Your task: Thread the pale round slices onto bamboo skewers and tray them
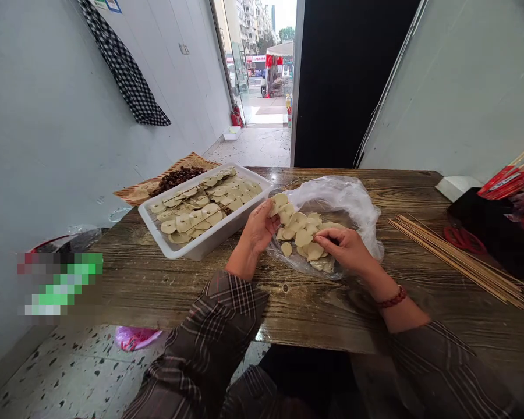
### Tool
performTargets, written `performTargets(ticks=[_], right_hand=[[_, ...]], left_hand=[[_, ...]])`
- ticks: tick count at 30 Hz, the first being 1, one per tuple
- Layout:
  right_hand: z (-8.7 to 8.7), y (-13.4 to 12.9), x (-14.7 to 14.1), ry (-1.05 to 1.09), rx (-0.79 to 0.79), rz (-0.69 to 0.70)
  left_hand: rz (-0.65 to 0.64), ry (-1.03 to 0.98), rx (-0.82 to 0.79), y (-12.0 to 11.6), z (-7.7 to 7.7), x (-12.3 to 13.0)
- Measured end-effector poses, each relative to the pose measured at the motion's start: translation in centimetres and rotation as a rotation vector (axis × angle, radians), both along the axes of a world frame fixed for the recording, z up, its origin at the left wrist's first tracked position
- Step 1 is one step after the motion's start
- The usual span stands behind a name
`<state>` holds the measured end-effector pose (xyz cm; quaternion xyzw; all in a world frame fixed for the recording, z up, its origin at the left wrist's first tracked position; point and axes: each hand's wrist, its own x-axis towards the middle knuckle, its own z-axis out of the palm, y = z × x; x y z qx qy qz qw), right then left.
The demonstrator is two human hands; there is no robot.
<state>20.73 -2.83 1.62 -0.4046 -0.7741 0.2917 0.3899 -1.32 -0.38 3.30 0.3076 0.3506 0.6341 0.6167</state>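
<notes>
My left hand (258, 230) is closed around the upper end of a row of thin, round, pale slices (296, 220) that appear threaded on a skewer. At the row's lower end, my right hand (347, 247) pinches with thumb and forefinger; the skewer itself is mostly hidden by slices and fingers. Below both hands, loose pale slices (315, 251) lie in an opened clear plastic bag (353, 198). To the left stands a white plastic tray (203, 249) holding several skewers of the same slices (196, 220).
Bare bamboo skewers (458, 259) lie on the wooden table (170, 294) at the right, beside red-handled scissors (465, 240) and a black box (484, 215) with red-wrapped sticks. Dark brown pieces (177, 179) rest on a patterned sheet (133, 193) behind the tray.
</notes>
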Motion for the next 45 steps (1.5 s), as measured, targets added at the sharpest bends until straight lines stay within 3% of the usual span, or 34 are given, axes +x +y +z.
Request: performTargets(ticks=[4, 12, 22, 33, 38, 45], right_hand=[[-0.1, -0.1, -0.1, 0.002, -0.011, 0.012], [-0.3, 0.0, 0.2, -0.035, 0.034, 0.003], [-0.9, 0.3, 0.0, -0.052, 0.107, -0.063], [-0.9, 0.3, -0.4, -0.009, 0.093, -0.063], [-0.7, 0.1, -0.6, 0.057, 0.015, -0.038], [-1.0, 0.1, -0.6, 0.065, -0.019, -0.075]], left_hand=[[-0.061, -0.031, 0.015, -0.4, 0.2, 0.2], [0.019, -0.066, -0.016, -0.1, 0.4, -0.2], [-0.011, -0.003, 0.017, -0.2, 0.0, 0.2], [-0.027, 0.018, 0.02, -0.3, -0.1, 0.5], [-0.006, -0.077, -0.042, -0.2, -0.2, 0.5], [-0.157, -0.097, -0.068, -0.5, -1.0, 1.6]])
